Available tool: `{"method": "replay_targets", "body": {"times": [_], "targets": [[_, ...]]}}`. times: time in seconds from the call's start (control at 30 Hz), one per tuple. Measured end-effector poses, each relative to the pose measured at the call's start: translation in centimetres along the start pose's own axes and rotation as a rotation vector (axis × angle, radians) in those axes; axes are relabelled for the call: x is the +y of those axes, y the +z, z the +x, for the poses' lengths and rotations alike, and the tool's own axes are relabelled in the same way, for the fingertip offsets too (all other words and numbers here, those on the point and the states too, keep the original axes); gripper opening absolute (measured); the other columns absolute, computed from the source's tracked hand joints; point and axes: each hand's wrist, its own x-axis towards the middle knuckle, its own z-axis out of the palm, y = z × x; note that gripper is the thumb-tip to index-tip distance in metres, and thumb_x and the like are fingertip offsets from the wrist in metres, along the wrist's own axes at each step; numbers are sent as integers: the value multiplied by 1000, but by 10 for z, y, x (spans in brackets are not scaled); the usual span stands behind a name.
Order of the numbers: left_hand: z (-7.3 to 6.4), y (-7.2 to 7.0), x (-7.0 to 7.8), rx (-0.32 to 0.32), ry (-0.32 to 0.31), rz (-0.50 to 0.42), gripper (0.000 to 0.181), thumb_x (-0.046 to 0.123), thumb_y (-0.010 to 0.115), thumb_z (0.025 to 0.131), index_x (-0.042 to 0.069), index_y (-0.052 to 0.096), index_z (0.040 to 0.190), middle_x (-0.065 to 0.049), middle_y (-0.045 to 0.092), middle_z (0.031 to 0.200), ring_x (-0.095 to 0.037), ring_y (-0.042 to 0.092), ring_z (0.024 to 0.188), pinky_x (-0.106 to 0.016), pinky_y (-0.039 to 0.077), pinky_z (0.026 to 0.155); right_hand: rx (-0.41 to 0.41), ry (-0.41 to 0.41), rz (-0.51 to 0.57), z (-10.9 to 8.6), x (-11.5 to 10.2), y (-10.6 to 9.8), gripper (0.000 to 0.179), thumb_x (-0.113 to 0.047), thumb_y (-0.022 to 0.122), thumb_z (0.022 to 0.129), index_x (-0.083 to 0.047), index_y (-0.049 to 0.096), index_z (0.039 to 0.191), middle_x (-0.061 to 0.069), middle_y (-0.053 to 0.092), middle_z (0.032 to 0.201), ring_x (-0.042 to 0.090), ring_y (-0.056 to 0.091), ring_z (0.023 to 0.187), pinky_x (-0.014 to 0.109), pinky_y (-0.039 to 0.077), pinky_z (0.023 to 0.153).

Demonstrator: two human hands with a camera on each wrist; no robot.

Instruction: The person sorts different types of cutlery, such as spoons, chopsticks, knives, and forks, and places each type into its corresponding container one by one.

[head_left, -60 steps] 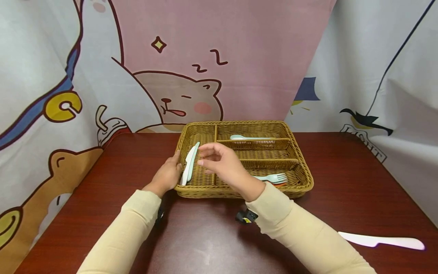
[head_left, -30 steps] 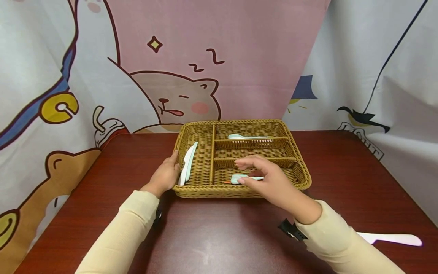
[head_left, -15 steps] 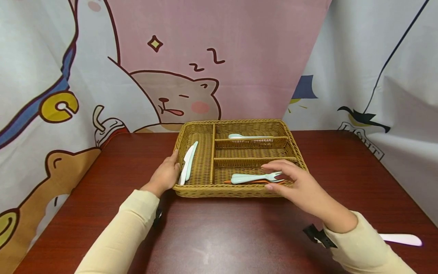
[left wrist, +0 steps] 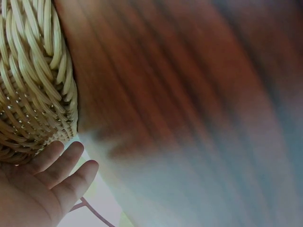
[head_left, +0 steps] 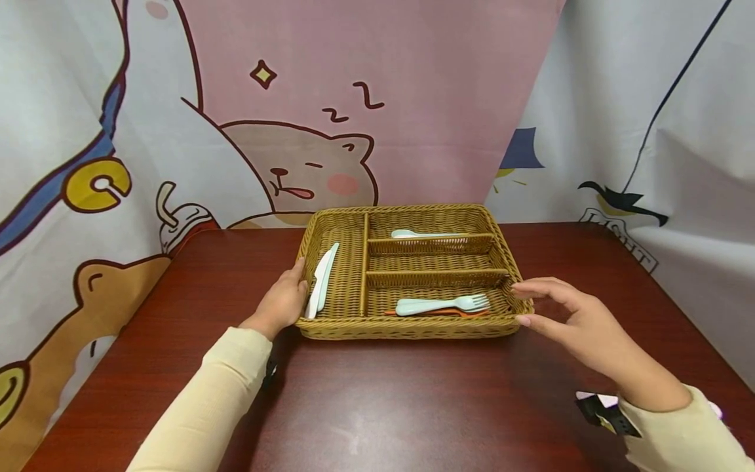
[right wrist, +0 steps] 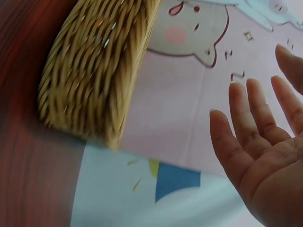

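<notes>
A woven cutlery basket (head_left: 407, 329) with four-sided rim and inner dividers sits on the table. My left hand (head_left: 283, 298) rests its fairly straight fingers against the basket's left end; the left wrist view shows that hand (left wrist: 47, 184) beside the weave. Empty and spread, my right hand (head_left: 580, 321) hovers by the right front corner, as the right wrist view also shows. In the left compartment lie a white knife (head_left: 317, 288) and a pale green one (head_left: 329, 278). Pale green forks (head_left: 472, 302) lie in the front compartment above an orange utensil (head_left: 480, 314). A spoon (head_left: 404, 233) lies in the rear compartment.
A white knife (head_left: 716, 410) lies on the dark red table (head_left: 377, 406) at the right, mostly hidden behind my right wrist. A printed curtain (head_left: 436, 98) hangs directly behind the table and along its sides.
My right hand has moved from above the left compartment, across the front compartment and rightward past the basket's right end, uncovering the forks. My left hand has stayed at the left end.
</notes>
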Motion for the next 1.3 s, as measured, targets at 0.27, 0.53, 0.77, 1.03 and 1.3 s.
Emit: {"method": "replay_targets", "body": {"times": [0.27,0.53,0.77,1.03,1.3], "targets": [[0,-1,1,-2,0,-1,56,15,32,104,0,12,154,-30,29,150,-41,30,138,-52,27,112,-14,108,-4,-15,26,-23,38,-9,76,82,-12,66,119,-28,60,108,-15,56,92,6,43,73],[-1,-1,-1,-6,-4,-2,56,15,32,104,1,11,154,-30,27,151,-42,28,139,-52,26,113,-73,207,-83,-33,58,-43,38,-14,76,83,-12,65,119,-35,57,105,-19,51,91,8,43,68],[0,0,-1,3,-2,-4,57,16,32,104,1,12,155,-29,28,151,-41,29,139,-52,26,113,-162,305,-122,-47,81,-54,43,-21,76,84,-9,64,122,-20,64,103,-17,51,89,19,49,61],[0,1,0,-2,2,13,56,15,31,104,-1,12,154,-32,28,150,-43,30,138,-53,27,112,-201,338,-181,-66,105,-66,41,-20,78,81,-6,65,118,-6,68,99,-18,49,86,18,46,59],[0,0,0,-13,-6,12,56,15,31,104,0,11,154,-31,26,151,-43,28,139,-53,26,112,-305,352,-237,-81,120,-77,40,-17,80,77,-1,67,111,4,70,95,-17,47,84,18,45,60]]}}
